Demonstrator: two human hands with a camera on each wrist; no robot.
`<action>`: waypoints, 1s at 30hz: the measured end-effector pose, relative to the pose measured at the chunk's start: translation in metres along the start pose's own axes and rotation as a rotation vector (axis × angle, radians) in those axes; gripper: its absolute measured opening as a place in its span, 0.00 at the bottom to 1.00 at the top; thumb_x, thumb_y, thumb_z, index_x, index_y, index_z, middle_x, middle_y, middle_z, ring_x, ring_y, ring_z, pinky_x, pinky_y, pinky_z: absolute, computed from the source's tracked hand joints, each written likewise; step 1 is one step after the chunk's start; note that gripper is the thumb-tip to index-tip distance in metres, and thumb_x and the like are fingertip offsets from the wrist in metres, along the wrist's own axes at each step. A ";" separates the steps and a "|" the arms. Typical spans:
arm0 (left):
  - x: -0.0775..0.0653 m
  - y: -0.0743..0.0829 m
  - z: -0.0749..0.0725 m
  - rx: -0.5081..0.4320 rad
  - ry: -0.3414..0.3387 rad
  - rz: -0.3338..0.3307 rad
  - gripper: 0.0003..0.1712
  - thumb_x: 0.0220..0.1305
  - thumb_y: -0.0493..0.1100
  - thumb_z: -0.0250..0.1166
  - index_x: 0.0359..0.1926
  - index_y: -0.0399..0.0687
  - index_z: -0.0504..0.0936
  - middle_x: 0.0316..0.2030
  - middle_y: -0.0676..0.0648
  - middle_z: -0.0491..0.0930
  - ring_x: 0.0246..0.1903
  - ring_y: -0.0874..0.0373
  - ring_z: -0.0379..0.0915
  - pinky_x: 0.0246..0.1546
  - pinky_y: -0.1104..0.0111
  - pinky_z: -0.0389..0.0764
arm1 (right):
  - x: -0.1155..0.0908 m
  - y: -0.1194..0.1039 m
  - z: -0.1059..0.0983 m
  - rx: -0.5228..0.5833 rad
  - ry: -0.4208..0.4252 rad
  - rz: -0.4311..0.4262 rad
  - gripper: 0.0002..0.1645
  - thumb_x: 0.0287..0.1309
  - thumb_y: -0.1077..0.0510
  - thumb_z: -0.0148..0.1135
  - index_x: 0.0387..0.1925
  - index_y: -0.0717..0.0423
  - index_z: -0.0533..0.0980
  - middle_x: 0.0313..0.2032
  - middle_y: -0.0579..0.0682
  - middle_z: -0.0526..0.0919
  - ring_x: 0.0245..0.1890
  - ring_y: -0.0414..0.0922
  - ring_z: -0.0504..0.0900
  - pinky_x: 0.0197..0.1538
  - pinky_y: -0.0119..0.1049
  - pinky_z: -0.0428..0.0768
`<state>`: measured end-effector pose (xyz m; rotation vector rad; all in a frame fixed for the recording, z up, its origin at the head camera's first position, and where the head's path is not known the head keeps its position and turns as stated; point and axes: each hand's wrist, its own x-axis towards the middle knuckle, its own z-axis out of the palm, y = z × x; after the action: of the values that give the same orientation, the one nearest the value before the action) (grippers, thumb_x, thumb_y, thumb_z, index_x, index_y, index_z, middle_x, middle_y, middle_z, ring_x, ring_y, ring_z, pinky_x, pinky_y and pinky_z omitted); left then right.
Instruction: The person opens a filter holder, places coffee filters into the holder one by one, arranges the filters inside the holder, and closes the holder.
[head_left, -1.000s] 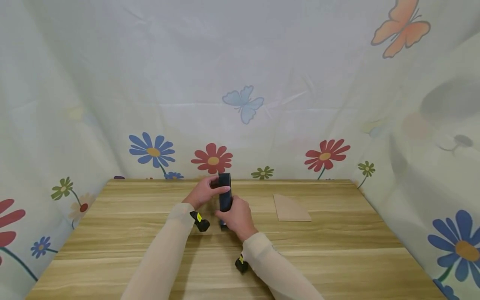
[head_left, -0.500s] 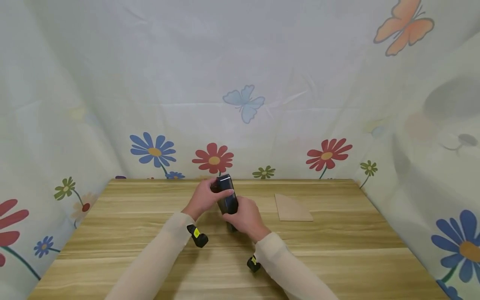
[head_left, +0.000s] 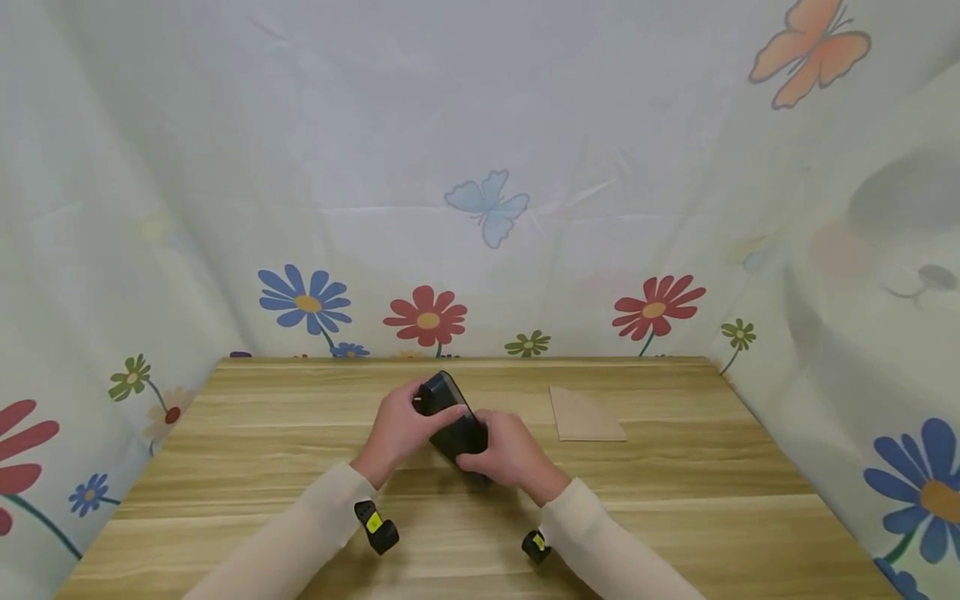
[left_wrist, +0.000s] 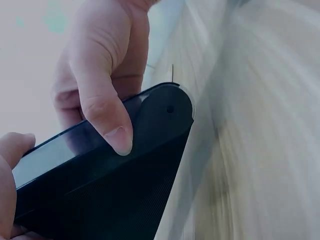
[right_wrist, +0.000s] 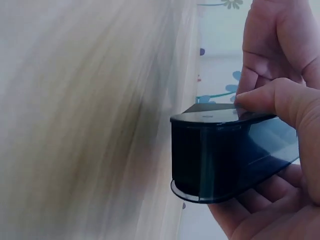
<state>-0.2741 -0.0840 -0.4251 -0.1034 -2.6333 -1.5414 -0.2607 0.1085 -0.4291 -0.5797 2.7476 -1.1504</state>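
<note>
A black wedge-shaped case [head_left: 459,433] with a rounded end leans at a slant just above the table or against it; whether it touches the wood I cannot tell. Finely ribbed material shows on its side [left_wrist: 115,200] and a glossy face on its edge. My left hand [head_left: 395,429] grips the upper left end, thumb across the near face. My right hand [head_left: 512,450] holds the lower right end, and its thumb [left_wrist: 105,110] presses beside the rounded corner in the left wrist view. In the right wrist view, right-hand fingers [right_wrist: 270,200] lie along the underside.
A thin brown quarter-round piece [head_left: 588,417] lies flat on the wooden table [head_left: 300,417], right of my hands. Behind the table hangs a pale curtain [head_left: 360,167] printed with flowers and butterflies. Black cameras [head_left: 377,528] sit on my wrists.
The case has gone from nearly upright to a slant, its top leaning left. Both hands have drawn it closer and lower. The brown piece stays where it was.
</note>
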 end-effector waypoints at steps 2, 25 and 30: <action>-0.007 0.003 -0.002 0.004 0.009 0.010 0.40 0.51 0.67 0.78 0.59 0.51 0.81 0.47 0.48 0.85 0.43 0.53 0.79 0.47 0.59 0.84 | -0.003 0.001 -0.001 0.010 -0.007 -0.028 0.24 0.54 0.54 0.76 0.52 0.56 0.81 0.41 0.49 0.86 0.36 0.43 0.80 0.41 0.38 0.83; -0.036 -0.017 -0.020 -0.107 -0.173 0.180 0.31 0.50 0.57 0.81 0.55 0.57 0.84 0.48 0.54 0.87 0.46 0.60 0.85 0.54 0.61 0.84 | -0.012 0.022 -0.017 0.064 -0.200 -0.214 0.19 0.50 0.52 0.80 0.45 0.44 0.84 0.34 0.35 0.88 0.32 0.35 0.79 0.39 0.31 0.77; -0.039 -0.019 -0.027 -0.099 -0.239 0.218 0.27 0.52 0.53 0.81 0.53 0.54 0.85 0.45 0.52 0.88 0.43 0.60 0.86 0.52 0.62 0.84 | -0.011 0.023 -0.016 0.065 -0.251 -0.232 0.16 0.50 0.50 0.80 0.41 0.42 0.84 0.32 0.34 0.86 0.31 0.34 0.77 0.37 0.29 0.75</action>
<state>-0.2361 -0.1179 -0.4328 -0.5962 -2.6052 -1.6733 -0.2619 0.1379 -0.4347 -0.9824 2.4711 -1.1175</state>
